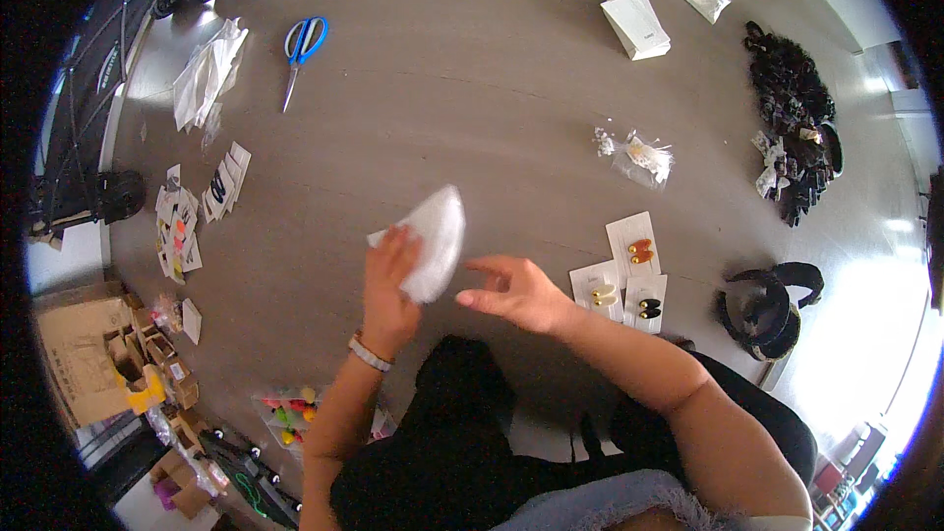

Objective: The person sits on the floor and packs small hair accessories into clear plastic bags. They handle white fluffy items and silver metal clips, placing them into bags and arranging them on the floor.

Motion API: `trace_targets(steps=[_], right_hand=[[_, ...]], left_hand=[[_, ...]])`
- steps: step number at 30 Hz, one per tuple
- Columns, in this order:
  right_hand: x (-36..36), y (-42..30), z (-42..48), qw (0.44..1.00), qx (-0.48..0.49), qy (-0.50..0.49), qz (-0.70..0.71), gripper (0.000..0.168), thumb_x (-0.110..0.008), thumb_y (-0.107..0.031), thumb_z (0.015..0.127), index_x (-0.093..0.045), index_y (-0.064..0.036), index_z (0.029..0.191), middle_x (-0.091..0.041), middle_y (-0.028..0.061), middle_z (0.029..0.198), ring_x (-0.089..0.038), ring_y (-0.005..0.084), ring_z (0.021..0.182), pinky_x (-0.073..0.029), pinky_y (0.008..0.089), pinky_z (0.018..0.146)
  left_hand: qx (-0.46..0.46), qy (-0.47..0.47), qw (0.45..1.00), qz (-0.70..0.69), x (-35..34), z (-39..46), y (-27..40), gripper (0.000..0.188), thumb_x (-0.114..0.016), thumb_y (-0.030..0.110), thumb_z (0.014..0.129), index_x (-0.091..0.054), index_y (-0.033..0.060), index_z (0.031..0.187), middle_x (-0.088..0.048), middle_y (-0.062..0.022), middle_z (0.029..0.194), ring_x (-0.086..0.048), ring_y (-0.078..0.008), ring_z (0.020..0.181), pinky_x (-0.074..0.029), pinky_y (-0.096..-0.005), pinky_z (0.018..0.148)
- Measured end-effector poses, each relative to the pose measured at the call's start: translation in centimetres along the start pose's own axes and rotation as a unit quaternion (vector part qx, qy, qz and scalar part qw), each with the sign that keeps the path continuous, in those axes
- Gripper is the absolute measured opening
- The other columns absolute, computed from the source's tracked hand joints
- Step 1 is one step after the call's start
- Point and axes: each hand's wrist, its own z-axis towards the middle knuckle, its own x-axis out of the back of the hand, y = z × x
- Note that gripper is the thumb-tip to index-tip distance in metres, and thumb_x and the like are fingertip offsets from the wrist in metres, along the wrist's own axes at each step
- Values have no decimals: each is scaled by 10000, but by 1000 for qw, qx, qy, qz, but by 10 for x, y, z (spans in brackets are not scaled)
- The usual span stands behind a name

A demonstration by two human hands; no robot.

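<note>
My left hand (392, 276), with a pale bracelet on its wrist, grips a white sheet or padded pouch (440, 247). The sheet is blurred and curved, and a corner pokes out past my fingers. To its right, my right hand (525, 293) has thumb and forefinger apart with nothing between them, a small gap from the sheet. Near my right forearm lie three white cards, each with a pair of oval accessories: orange-brown (641, 251), cream (605, 295) and black (650, 307).
Blue-handled scissors (301, 51) lie on the grey floor (442, 110) near clear bags (210, 77). Accessory cards (177, 225) are at left, above cardboard boxes (81, 354). At right are a white card stack (636, 22), a bagged floral piece (641, 156), black scrunchies (789, 88) and headbands (767, 310).
</note>
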Motion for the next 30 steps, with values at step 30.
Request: trace_targets(steps=[30], right_hand=[[-111,-405,-247,972,-126,-114,-160,274,-643,-129,832,-622,8,1068,-661,42,940,-583,109,854,-483,295,751]], left_hand=[[444,69,619,-644,343,-82,295,363,-696,158,814,-589,-2,1122,-634,-34,1049,-576,-125,952,-470,-293,839]])
